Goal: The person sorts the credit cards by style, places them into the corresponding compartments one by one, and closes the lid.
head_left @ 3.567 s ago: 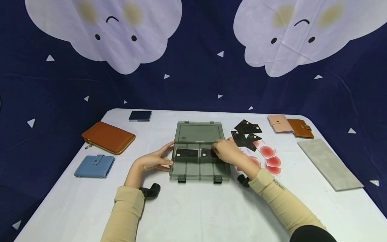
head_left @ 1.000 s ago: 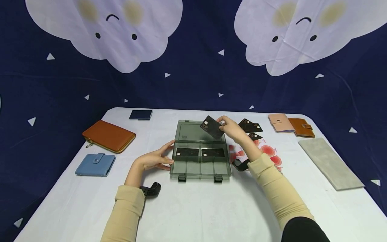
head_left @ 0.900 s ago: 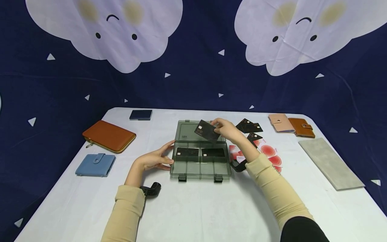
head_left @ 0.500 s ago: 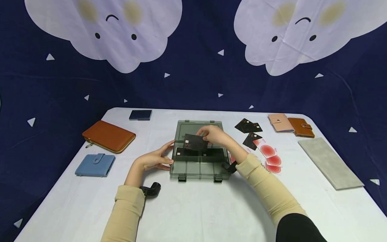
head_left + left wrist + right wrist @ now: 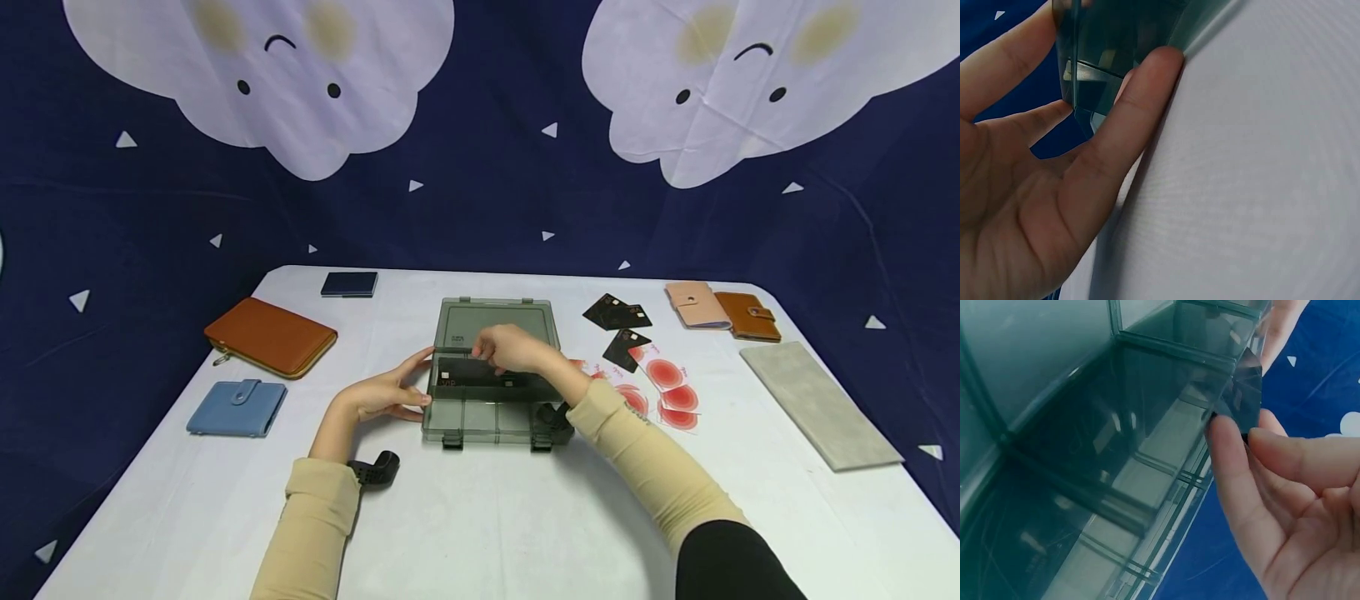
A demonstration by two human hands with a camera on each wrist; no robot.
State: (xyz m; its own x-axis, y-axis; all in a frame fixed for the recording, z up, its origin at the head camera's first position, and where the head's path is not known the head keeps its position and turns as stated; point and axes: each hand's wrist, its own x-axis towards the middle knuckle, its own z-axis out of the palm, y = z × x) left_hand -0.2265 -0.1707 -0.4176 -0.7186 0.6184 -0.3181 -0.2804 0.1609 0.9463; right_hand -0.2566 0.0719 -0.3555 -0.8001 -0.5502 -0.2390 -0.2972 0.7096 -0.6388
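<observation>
A smoky grey clear compartment box (image 5: 495, 417) lies open in the middle of the white table, its lid (image 5: 498, 321) flat behind it. My right hand (image 5: 491, 354) pinches a black card (image 5: 465, 368) by a corner and holds it low over the box's back left compartment. In the right wrist view the thumb and fingers (image 5: 1235, 434) clamp the card's corner (image 5: 1244, 387) above the box dividers (image 5: 1085, 444). My left hand (image 5: 408, 387) rests with straight fingers against the box's left side. The left wrist view shows those fingers (image 5: 1129, 106) against the box corner (image 5: 1116, 44).
Loose black cards (image 5: 618, 315) and red-patterned cards (image 5: 667, 387) lie right of the box. Pink (image 5: 696, 306) and brown (image 5: 746, 317) wallets and a grey pouch (image 5: 819, 404) sit at the right. An orange zip wallet (image 5: 270, 337), blue wallet (image 5: 236, 410) and navy holder (image 5: 348, 284) lie left.
My right hand has carried the black card from above the lid down and to the left, into the box's back left compartment. The left hand has stayed against the box.
</observation>
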